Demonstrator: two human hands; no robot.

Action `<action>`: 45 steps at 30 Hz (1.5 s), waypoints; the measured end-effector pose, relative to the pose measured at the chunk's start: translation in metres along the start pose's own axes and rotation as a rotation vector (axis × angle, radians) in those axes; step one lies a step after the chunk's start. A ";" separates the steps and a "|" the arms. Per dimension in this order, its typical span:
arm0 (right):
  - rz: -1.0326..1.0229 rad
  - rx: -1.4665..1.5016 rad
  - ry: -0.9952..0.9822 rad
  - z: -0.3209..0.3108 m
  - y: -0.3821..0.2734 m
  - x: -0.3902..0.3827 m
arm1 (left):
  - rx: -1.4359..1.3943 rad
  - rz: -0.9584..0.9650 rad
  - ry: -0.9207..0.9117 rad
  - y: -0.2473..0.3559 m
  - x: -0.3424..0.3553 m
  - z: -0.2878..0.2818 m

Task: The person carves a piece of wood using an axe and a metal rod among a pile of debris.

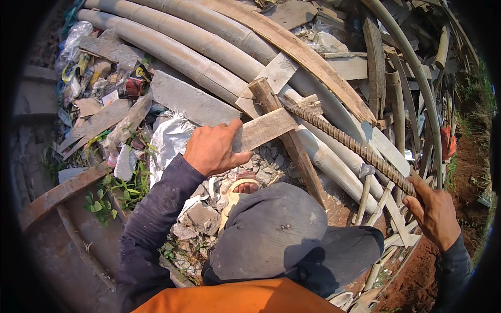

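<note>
My left hand (pixel 213 148) grips the near-left end of a short flat wooden board (pixel 267 128), thumb along its lower edge. The board lies across a thicker wooden stick (pixel 300 163), which slants down beside my knee. In my right hand (pixel 435 215) is the near end of a ribbed steel bar (pixel 360 149). Its far end reaches the right end of the board, beside a small wood block (pixel 309 106); whether they touch I cannot tell. A few small nails (pixel 284 227) rest on my grey trouser knee.
Long bamboo poles (pixel 193 44) run beyond my hands, with a long plank (pixel 308 57) over them. Mixed rubbish (pixel 112 99) and a white sack (pixel 169 136) lie left. Broken rubble (pixel 201 216) surrounds my sandalled foot. More poles and timber (pixel 374 62) stand at right, near reddish soil.
</note>
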State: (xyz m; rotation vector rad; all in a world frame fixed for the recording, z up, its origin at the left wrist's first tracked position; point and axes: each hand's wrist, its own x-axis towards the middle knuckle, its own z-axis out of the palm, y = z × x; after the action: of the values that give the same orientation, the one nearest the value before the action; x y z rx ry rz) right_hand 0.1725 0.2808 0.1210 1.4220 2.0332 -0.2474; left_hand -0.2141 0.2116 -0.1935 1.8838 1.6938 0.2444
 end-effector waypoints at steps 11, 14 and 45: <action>-0.074 -0.323 -0.007 -0.081 -0.057 0.009 | -0.047 0.001 -0.013 -0.021 -0.019 0.002; 0.043 -0.334 -0.038 -0.086 -0.087 0.010 | -0.043 0.055 0.012 -0.028 -0.018 0.003; 0.014 0.383 -0.041 0.108 -0.012 0.024 | 0.025 0.040 -0.036 -0.015 0.023 0.002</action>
State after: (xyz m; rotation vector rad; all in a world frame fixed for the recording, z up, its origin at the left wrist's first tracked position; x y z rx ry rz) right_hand 0.1989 0.2414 0.0206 1.6390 2.0144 -0.6843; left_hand -0.2220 0.2330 -0.2082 1.9300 1.6436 0.2049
